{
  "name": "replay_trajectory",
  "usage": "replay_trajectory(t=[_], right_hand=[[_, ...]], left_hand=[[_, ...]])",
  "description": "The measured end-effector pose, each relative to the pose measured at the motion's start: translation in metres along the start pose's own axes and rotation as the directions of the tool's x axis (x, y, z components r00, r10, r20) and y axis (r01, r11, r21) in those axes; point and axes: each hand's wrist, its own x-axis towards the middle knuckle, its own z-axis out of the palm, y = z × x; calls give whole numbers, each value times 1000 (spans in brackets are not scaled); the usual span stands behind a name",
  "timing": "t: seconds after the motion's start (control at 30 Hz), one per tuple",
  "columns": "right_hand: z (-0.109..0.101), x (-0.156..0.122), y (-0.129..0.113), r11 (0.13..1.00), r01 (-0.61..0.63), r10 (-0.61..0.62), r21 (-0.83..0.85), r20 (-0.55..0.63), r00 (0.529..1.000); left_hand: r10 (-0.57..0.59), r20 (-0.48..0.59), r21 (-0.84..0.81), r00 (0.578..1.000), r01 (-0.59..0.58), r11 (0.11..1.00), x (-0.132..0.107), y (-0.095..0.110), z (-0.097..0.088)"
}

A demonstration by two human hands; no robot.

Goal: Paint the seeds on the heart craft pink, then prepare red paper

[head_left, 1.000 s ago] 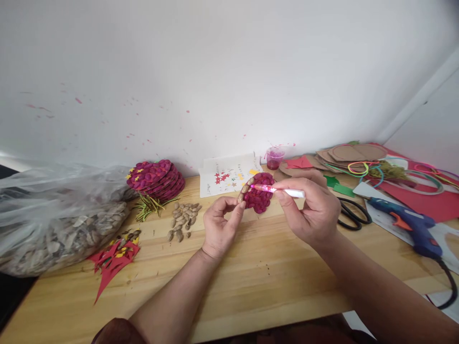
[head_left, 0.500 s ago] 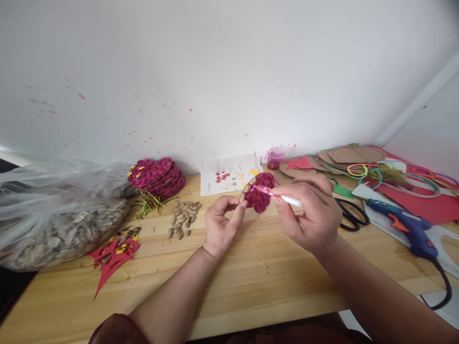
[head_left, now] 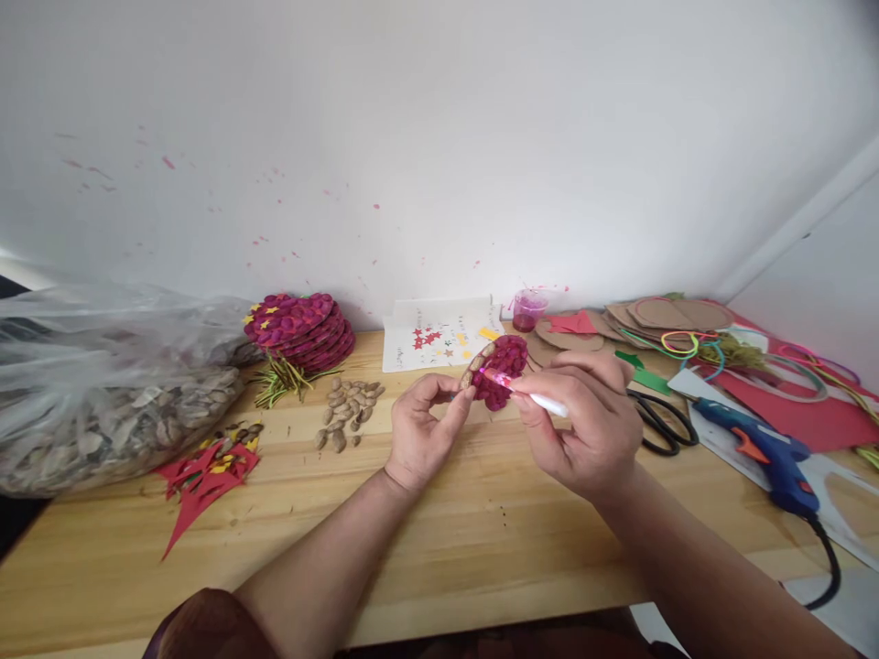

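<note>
My left hand pinches the edge of a small round disc covered in magenta-painted seeds, with a few unpainted brown seeds along its left rim. My right hand grips a white brush whose pink tip rests on the disc near the brown seeds. Both hands hover just above the wooden table, close together.
A stack of finished magenta discs, loose seeds, a plastic bag of seeds, red paper scraps, a star sheet, a paint cup, scissors, a blue glue gun and cardboard circles lie around.
The brush tip has slid a little leftward and down across the disc toward the brown seeds. My hands and the disc stay in nearly the same place.
</note>
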Motion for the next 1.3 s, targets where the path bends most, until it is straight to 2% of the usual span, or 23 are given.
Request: replay_trajectory(t=[0.27,0.53,1.13,1.3], right_hand=[[0,-1,6,1000,-11,11,-5,-41,999],[-1,0,9,1000,-11,11,15,-17,1000],[3,-5,18,990,-114,116,81,-19,993],[3,-5,19,988,-125,130,89,-50,990]], left_hand=[[-13,-2,-23,1000,13,1000,0,0,0],[-40,2,-32,999,40,999,0,-4,0],[-53,6,-49,999,53,997,1,-5,0],[-59,8,-59,998,59,996,0,-7,0]])
